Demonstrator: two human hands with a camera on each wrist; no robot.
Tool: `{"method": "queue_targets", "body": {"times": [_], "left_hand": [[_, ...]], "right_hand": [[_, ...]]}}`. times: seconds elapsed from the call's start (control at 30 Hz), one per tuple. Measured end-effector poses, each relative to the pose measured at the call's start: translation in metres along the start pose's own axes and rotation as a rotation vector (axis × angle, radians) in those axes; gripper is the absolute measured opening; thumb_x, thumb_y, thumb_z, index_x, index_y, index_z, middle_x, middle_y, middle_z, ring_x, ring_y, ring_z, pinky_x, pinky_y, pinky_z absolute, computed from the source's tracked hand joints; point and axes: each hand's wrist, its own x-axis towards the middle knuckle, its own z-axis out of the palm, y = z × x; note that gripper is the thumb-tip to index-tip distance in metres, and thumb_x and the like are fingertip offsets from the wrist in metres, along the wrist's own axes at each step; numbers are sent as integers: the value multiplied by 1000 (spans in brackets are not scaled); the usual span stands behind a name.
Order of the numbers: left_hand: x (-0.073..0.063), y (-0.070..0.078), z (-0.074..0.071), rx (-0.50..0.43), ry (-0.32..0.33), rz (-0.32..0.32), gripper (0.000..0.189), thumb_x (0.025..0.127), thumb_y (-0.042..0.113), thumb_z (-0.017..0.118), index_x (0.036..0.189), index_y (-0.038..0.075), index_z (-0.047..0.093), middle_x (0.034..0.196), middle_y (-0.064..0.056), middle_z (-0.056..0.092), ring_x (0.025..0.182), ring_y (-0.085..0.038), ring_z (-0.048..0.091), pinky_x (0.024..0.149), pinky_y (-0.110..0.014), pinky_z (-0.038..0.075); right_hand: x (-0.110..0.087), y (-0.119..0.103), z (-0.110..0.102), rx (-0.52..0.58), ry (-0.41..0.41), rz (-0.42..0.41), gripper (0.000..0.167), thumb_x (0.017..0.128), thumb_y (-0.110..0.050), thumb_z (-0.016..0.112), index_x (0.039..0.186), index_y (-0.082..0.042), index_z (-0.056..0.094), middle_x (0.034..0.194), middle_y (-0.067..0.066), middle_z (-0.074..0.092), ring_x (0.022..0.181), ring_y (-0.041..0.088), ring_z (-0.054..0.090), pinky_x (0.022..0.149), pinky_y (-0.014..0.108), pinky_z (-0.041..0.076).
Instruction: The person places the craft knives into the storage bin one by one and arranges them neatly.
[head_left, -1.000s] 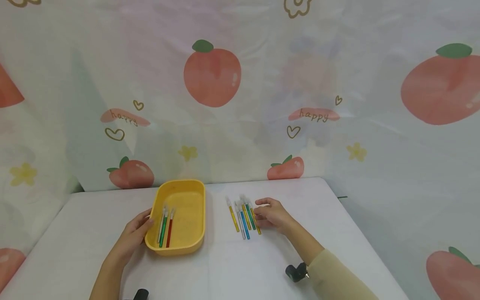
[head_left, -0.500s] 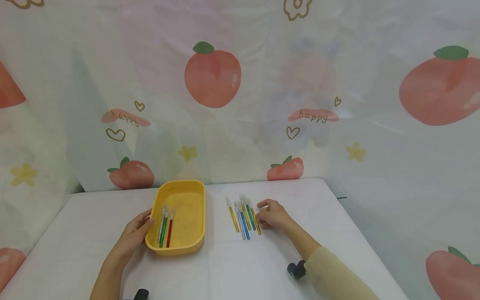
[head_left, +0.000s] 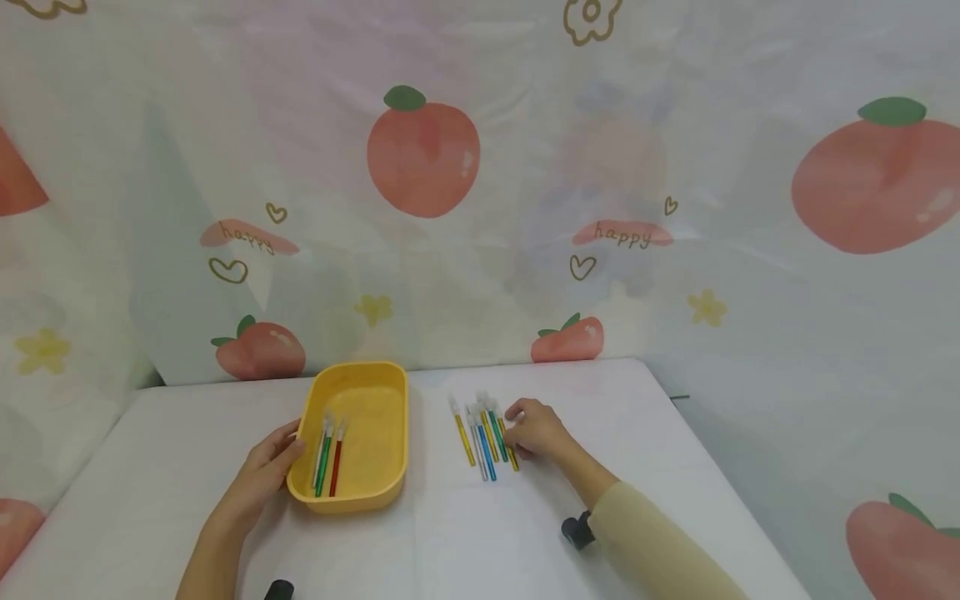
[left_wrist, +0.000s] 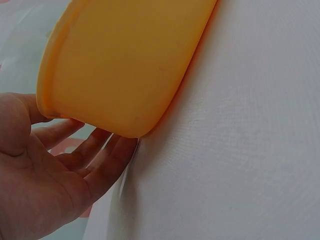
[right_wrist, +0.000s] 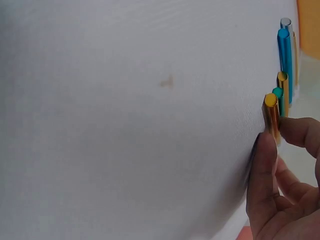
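My left hand (head_left: 262,471) holds the left side of a yellow plastic box (head_left: 375,454), thumb at the rim and fingers against the outer wall. In the left wrist view the fingers (left_wrist: 112,160) bend under the box wall (left_wrist: 125,65). Inside the box lie a silver, a green (head_left: 323,467) and a red (head_left: 335,468) pen-like stick with clear caps. At the right end of a row of similar sticks, my right hand (head_left: 540,432) pinches a gold pen-like stick (right_wrist: 271,112) between thumb and forefinger. Its capped end is partly hidden by the fingers.
Next to the pinched one lie several metallic sticks, among them a blue stick (head_left: 487,454), a green stick (head_left: 498,435) and a separate gold stick (head_left: 464,439). A white cloth covers the table (head_left: 450,542). A fruit-patterned curtain (head_left: 480,292) stands behind it.
My right hand has moved left onto the rightmost gold stick, and its thumb and forefinger have come together on it. The left hand and the box stay in place.
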Motion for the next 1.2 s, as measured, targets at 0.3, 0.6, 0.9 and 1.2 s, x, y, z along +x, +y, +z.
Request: {"method": "queue_targets", "body": {"times": [0.3,0.6,0.9,1.2], "left_hand": [[0,3,-1,1,3,-8,64,107,40,43,158,8,23,158,-24,32,138,-35,43,108,-41,47],[1,1,0,1,-3,-16,62,108,36,42,159,7,20,159,-26,28,140,-38,41,110,-47,43],[0,-1,1,-1,9,-11,63,107,38,43,158,7,23,157,-25,32,137,-36,44,107,-43,47],[1,0,0,-19,8,-6,63,107,38,44,158,8,24,157,-24,33,137,-35,45,105,-39,49]], "right_hand": [[7,-1,3,-74,53,-35,29,83,-11,74,109,-7,61,75,7,63,50,16,59,43,21,48],[5,1,0,-29,22,-5,29,87,-14,69,114,-7,61,81,8,64,53,16,59,47,23,52],[-6,-10,-2,150,-36,-55,32,88,-11,66,119,-6,59,87,9,65,60,17,59,52,26,54],[-15,-37,4,287,-103,-96,34,86,-8,66,120,-9,59,90,9,62,74,19,61,61,33,59]]}}
